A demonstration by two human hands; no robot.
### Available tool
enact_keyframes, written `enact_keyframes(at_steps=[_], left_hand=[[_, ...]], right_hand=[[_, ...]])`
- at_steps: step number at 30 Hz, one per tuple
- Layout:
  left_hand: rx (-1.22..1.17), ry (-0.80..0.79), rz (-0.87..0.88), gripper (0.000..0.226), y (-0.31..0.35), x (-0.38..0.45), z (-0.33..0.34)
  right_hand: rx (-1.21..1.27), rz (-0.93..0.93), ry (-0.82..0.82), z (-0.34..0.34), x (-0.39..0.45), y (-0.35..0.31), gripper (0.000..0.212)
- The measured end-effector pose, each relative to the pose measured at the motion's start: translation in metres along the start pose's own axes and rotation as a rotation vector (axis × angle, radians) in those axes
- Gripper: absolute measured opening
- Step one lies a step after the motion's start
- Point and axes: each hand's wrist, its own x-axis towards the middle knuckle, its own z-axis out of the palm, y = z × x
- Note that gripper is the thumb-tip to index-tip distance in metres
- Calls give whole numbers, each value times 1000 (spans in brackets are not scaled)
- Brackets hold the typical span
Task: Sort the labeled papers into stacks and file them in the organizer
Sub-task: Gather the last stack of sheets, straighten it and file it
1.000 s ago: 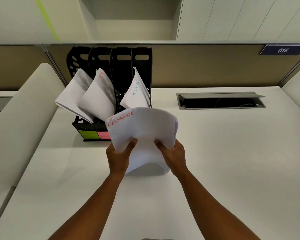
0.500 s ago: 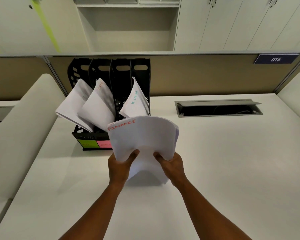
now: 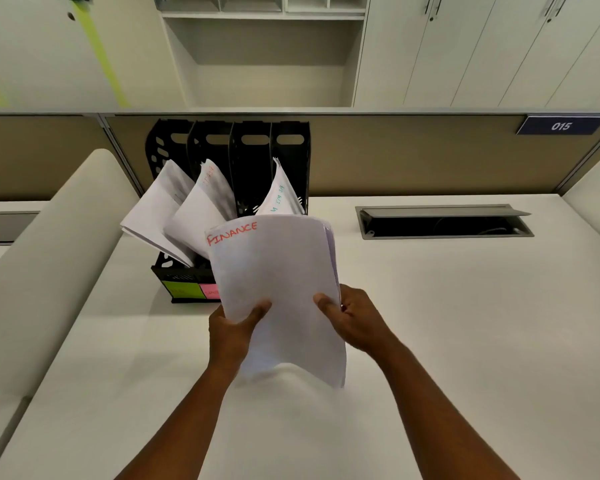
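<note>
Both hands gripped the FINANCE stack (image 3: pixel 274 289) (red lettering at its top corner), the left hand (image 3: pixel 234 332) and right hand (image 3: pixel 355 322) each with a thumb pressed on its face, holding it upright above the worktop (image 3: pixel 465 323), just before the black organizer (image 3: pixel 229 216) near the worktop's rear edge, where three slots held papers.

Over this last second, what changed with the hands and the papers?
Both hands, left hand and right hand, keep gripping the FINANCE stack, whose bowed top has straightened upright. The organizer and its three filed stacks stayed put.
</note>
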Motion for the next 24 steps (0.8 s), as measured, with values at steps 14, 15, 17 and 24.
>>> enact_keyframes(at_steps=[14,15,17,24], left_hand=[[-25,-189,-113,37,-5,29,-2],[-37,-180,-103,37,-2,30,-1],[-45,-158,-67,35,5,34,-1],[-11,-152,-51,45,30,60,0]], right_hand=[[-334,23,94,-44,19,-109,23],[-342,5,151,-41,21,-117,24],[-365,-38,274,-29,29,-130,30],[-377,-159,473,15,61,-154,28]])
